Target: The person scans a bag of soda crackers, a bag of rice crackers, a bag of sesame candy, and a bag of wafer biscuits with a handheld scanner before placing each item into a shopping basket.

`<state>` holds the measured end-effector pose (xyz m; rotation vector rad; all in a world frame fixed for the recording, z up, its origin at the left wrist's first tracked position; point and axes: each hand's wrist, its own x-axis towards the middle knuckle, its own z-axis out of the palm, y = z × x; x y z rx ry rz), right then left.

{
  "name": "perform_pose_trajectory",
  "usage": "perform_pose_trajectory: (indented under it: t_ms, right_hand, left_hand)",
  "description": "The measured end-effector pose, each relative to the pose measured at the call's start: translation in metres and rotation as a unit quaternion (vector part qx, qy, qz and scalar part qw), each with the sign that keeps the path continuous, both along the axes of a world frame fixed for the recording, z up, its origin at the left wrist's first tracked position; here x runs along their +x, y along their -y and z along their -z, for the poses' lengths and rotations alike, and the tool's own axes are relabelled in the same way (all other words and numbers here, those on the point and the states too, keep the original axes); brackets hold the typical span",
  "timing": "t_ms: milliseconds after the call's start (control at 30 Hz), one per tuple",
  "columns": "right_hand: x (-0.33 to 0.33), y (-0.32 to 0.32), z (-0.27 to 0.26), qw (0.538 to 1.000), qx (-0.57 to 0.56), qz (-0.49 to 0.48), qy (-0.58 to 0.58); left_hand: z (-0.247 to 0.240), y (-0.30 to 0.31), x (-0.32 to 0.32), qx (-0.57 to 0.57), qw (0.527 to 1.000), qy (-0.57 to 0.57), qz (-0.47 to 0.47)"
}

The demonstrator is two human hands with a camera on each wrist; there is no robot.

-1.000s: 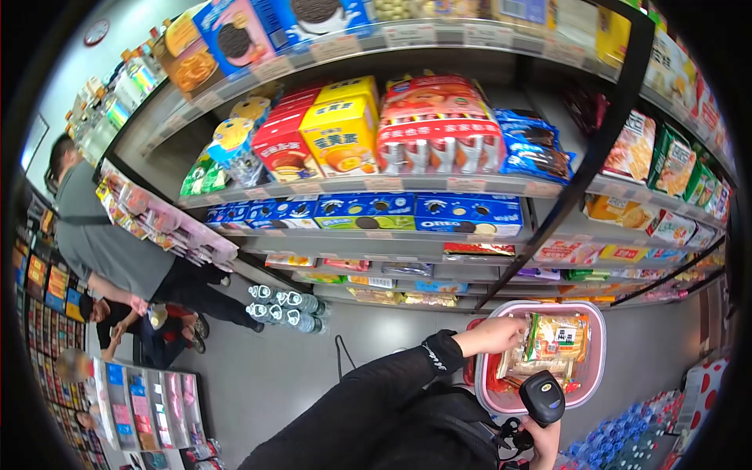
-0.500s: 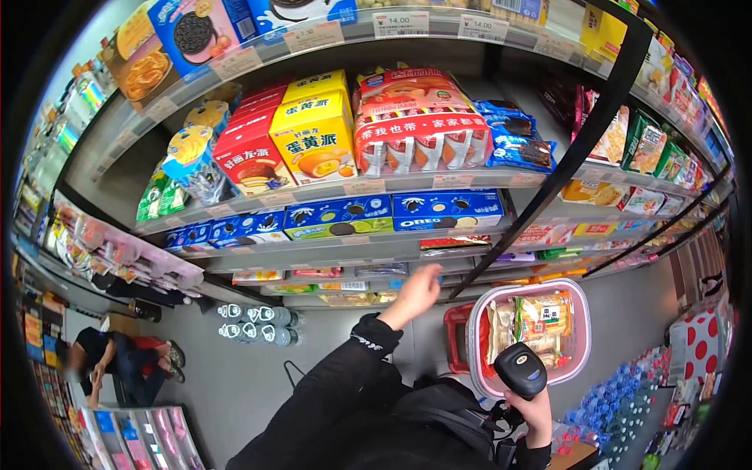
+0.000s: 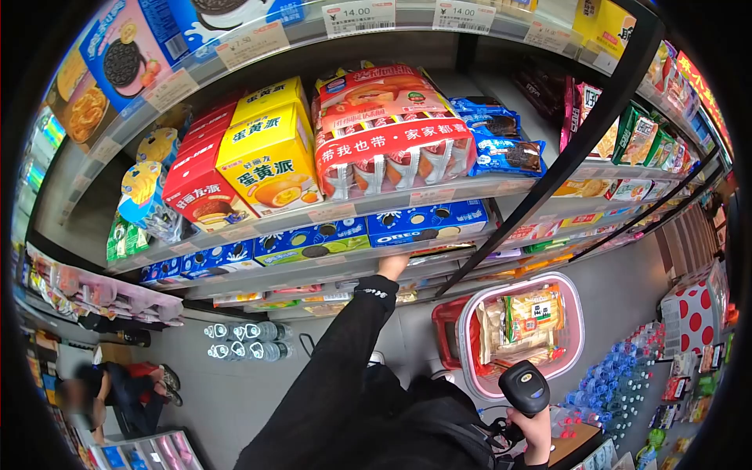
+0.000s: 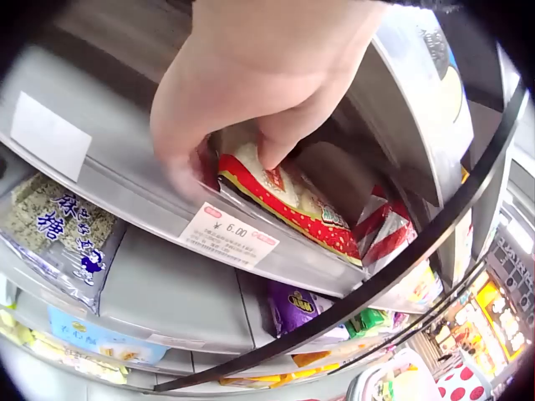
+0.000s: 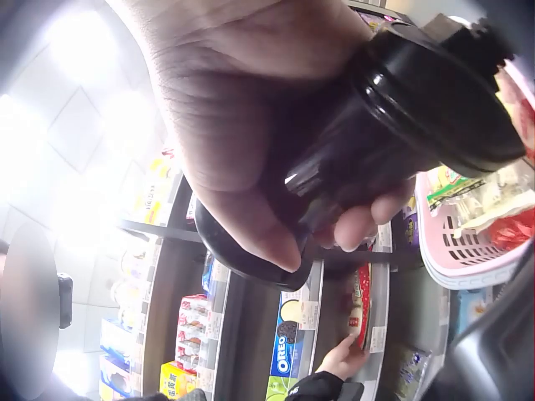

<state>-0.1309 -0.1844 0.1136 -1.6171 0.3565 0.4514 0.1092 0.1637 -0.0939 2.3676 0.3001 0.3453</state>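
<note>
Shelf (image 4: 109, 92), grey floor (image 3: 211, 392). Left hand (image 4: 259, 71): pinching packet (image 4: 297, 209), visible at left wrist, hidden from head. Right hand (image 3: 536, 429): gripping scanner (image 3: 524, 388).

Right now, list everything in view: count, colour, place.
shelving: one run, grey with black posts, ahead
yellow boxes: at least two, mid shelf
red boxes: several, left of yellow
multipack: one, red and clear, right of yellow
blue packets: several, right of multipack
Oreo boxes: several, mostly blue, next shelf down
red-edged packet: one, lower shelf
basket: one, pink, lower right
snack packs: several, yellowish, in basket
bottles: several, clear, floor left
blue-toned bottles: many, floor right
dotted box: one, white/red, far right
seated person: one, dark clothes, lower left
scanner: one, black, right grip
left hand: one, black sleeve, at red-edged packet
right hand: one, black sleeve, holding scanner
</note>
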Motion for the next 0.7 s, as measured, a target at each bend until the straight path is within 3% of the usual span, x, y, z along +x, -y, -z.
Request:
perform_pose_trajectory:
  t_ms: [200,433,600,633,700]
  right_hand:
    - [0.007,0.002,-0.003,0.999,0.008,0.041,-0.006]
    - [0.021,-0.007,0.002,1.000,-0.026,-0.007,0.013]
    - [0.033,-0.029,-0.012,1.000,-0.013,0.005,0.013]
    - [0.034,-0.032,-0.012,1.000,-0.019,0.002,0.023]
    - [0.038,-0.040,-0.019,1.000,-0.023,-0.012,0.002]
  left_hand:
    - [0.045,-0.012,0.000,-0.181,0.982,-0.017,0.056]
    - [0.083,-0.044,-0.003,-0.369,0.924,-0.032,0.091]
    - [0.102,-0.075,-0.019,-0.489,0.863,-0.043,0.117]
    - [0.082,-0.076,-0.025,-0.488,0.863,-0.047,0.123]
    - [0.037,-0.073,-0.041,-0.718,0.689,-0.075,0.058]
